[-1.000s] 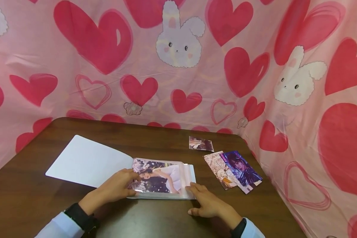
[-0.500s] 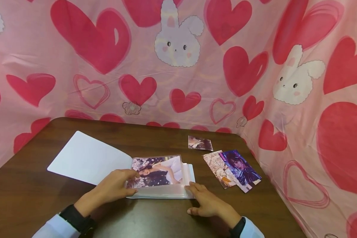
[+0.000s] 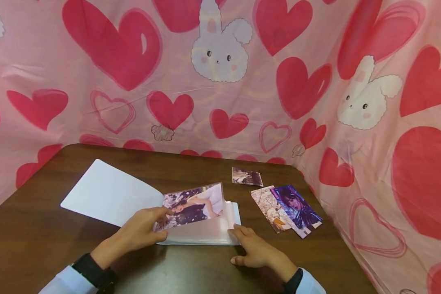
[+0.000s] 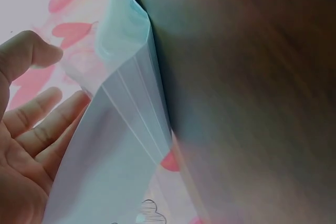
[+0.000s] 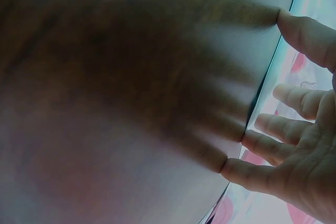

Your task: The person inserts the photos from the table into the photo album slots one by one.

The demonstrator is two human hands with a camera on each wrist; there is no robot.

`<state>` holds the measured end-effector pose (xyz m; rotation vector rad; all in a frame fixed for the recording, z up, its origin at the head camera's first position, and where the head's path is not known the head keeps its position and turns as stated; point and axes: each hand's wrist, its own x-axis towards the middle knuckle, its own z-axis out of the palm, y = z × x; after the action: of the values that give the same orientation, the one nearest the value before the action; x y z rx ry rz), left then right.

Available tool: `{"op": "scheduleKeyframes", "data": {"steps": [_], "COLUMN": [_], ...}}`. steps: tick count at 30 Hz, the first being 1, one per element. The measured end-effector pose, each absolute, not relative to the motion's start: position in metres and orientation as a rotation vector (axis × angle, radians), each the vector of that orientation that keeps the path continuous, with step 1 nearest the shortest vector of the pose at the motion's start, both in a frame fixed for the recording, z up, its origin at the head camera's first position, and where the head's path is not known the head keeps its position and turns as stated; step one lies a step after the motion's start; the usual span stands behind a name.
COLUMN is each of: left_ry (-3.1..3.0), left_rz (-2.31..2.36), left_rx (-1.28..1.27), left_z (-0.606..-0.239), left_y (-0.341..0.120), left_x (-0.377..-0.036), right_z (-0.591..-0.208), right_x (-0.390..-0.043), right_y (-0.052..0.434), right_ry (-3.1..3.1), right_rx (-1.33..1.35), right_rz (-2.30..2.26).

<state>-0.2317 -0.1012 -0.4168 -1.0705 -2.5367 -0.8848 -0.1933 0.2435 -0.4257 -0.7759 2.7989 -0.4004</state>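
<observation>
A photo album (image 3: 202, 237) lies opened on the dark wooden table, its white cover (image 3: 114, 190) folded out to the left. My left hand (image 3: 143, 228) pinches the left part of a clear album page (image 3: 196, 206) with a photo of a reclining figure in pink and dark tones. That page tilts up from the pages below, its right end raised. In the left wrist view, the clear page's edge lies between the thumb and the fingers. My right hand (image 3: 255, 247) rests at the album's lower right corner, fingers extended; its fingertips touch the table in the right wrist view.
To the album's right, a blue-purple photo (image 3: 297, 210) overlaps a pale blossom photo (image 3: 270, 208). A smaller photo (image 3: 247, 177) lies behind them. A pink curtain with hearts and rabbits (image 3: 220, 102) hangs around the table (image 3: 191, 273).
The album page in my left hand has lifted and tilted, its right end rising away from the pages beneath. The right hand has stayed in place.
</observation>
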Motion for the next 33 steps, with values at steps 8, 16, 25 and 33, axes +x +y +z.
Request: {"op": "scheduleKeyframes", "data": {"steps": [8,16,25,33], "left_ry": [-2.495,-2.46,-2.301,-2.221], "left_rz": [-0.818,-0.848,-0.95,-1.007], "left_rx": [-0.962,-0.83,-0.843,-0.84], "left_z": [-0.416,-0.417,-0.407,-0.39], "left_y": [-0.099,-0.097,-0.097,-0.098], "left_x": [-0.226,-0.224,-0.224,-0.224], "right_z": [-0.424,-0.423,-0.423,-0.422], "right_x": [-0.192,-0.191,-0.192,-0.191], "right_y": [0.244,0.243,0.243,0.243], "right_ry": [2.789,2.789,2.789,2.789], "right_rx": [-0.787,-0.793,-0.788,-0.78], "right_rz": [-0.42,-0.429,-0.427,-0.429]}}
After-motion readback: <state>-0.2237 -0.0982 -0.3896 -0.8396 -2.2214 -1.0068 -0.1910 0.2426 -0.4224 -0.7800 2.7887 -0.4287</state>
